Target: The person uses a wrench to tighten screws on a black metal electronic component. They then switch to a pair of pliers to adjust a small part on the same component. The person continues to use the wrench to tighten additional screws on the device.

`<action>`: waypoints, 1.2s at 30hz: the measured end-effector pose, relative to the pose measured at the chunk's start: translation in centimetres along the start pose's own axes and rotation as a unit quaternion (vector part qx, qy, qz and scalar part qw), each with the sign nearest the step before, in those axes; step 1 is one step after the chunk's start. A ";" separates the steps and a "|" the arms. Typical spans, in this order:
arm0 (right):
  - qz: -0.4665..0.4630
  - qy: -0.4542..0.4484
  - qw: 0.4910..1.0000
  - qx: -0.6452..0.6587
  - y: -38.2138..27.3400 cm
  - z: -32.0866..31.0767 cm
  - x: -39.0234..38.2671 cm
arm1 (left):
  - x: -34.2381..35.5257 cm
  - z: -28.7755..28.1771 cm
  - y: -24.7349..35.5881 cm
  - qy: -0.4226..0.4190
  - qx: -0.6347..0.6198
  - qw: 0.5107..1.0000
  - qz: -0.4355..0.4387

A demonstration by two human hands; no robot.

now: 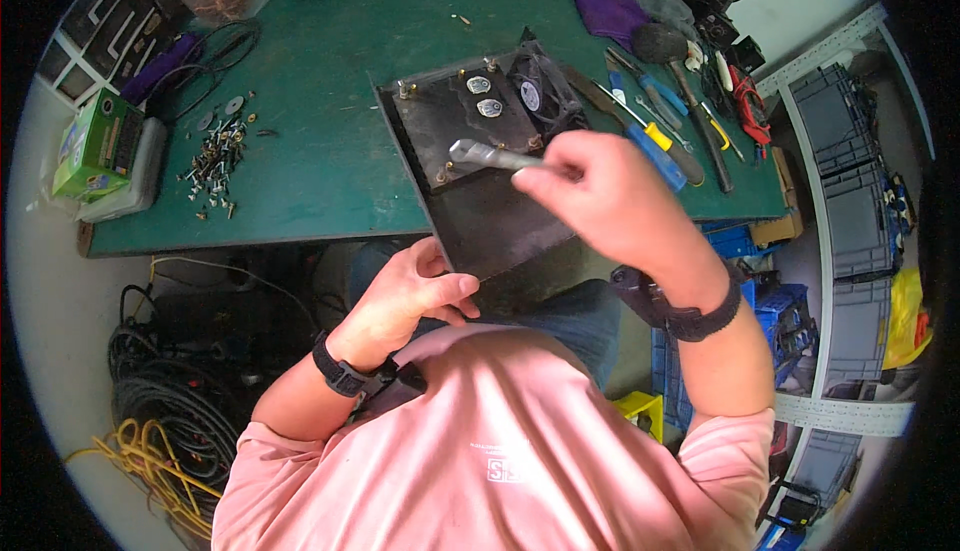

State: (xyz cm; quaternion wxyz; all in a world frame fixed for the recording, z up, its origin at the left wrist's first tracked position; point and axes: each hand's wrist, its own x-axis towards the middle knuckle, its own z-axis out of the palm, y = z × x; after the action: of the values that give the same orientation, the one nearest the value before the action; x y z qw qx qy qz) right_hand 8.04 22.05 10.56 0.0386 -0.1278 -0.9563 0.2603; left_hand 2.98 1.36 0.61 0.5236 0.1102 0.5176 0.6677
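Note:
My right hand (pixel 590 191) grips a silver wrench (pixel 485 156) above a black metal panel assembly (pixel 500 226), which overhangs the bench's front edge. A raised plate (pixel 445 116) on it carries brass standoffs and two round silver connectors (pixel 489 108). A black fan (pixel 530 95) sits at its back right. My left hand (pixel 425 286) is curled at the assembly's lower left corner, fingers around the edge.
On the green bench (pixel 330 151) are loose screws (pixel 220 161), a green box (pixel 98 143), hand tools (pixel 680 121), a purple cloth (pixel 605 11) and cables (pixel 210 61). Plastic crates (pixel 840 221) are shelved at right; coiled hoses (pixel 160 421) lie below left.

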 end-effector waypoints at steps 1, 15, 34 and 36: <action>0.008 0.021 1.000 0.011 0.7 -0.7 0.0 | -0.1 0.2 0.2 0.006 0.002 1.000 -0.002; 0.093 -0.007 0.988 0.122 11.3 -0.1 3.6 | -1.2 2.5 0.9 0.025 -0.059 0.998 0.023; 0.035 0.109 0.946 0.303 5.8 6.6 -3.8 | -2.5 -7.6 9.7 0.031 0.021 0.999 0.013; 0.043 0.153 0.934 0.320 6.0 6.5 -3.8 | -2.7 -8.5 11.3 0.032 0.023 0.999 0.009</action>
State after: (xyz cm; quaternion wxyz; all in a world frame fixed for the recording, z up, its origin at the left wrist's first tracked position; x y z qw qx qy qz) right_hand 12.10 22.90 1.86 0.2116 -0.1880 -0.7983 0.5316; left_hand -8.30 -4.76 7.04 0.4981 0.1059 0.5479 0.6637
